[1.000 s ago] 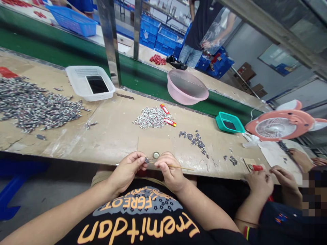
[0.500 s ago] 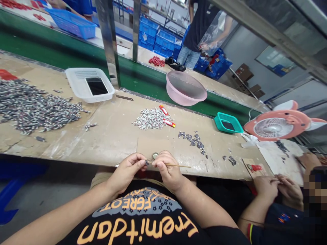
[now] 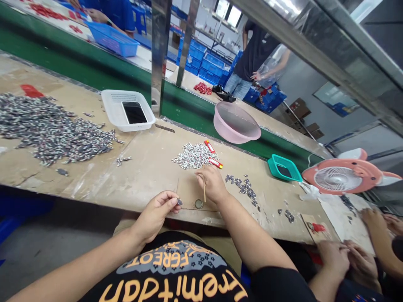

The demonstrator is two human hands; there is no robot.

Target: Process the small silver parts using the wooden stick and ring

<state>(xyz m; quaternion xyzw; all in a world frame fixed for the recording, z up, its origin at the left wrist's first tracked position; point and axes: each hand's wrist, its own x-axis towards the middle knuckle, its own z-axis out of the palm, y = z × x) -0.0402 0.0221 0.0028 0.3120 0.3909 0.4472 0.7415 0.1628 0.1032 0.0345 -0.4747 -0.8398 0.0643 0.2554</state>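
"Grey piece (image 3: 179,201) first: where was it?"

"At the tips of the left hand (image 3: 160,208), pinched between thumb and forefinger by the front edge of the desk (image 3: 151,167)."

"And the right hand (image 3: 211,181)?"

"Its fingers were curled around a thin stick (image 3: 204,192), close beside the white bits (image 3: 191,156). Whether they pinched a bit as well, I couldn't tell."

"Was that piece done?"

"I judged not, since it was in hand, well apart from every heap. A cap (image 3: 199,204) sat on the card (image 3: 188,191), on the person's side of the right hand; its contents were too small to make out."

"How much was left?"

"Plenty, by the look of it. White bits lay mounded, two red packets (image 3: 215,163) at their right edge, with loose pieces (image 3: 242,185) scattered farther right."

"Anything finished?"

"Perhaps the big heap (image 3: 63,130) on the left, mixed grey and white, though I couldn't be sure. Behind stood a white tray (image 3: 117,97) with a phone (image 3: 134,113) in it, and a pink basin (image 3: 234,133)."
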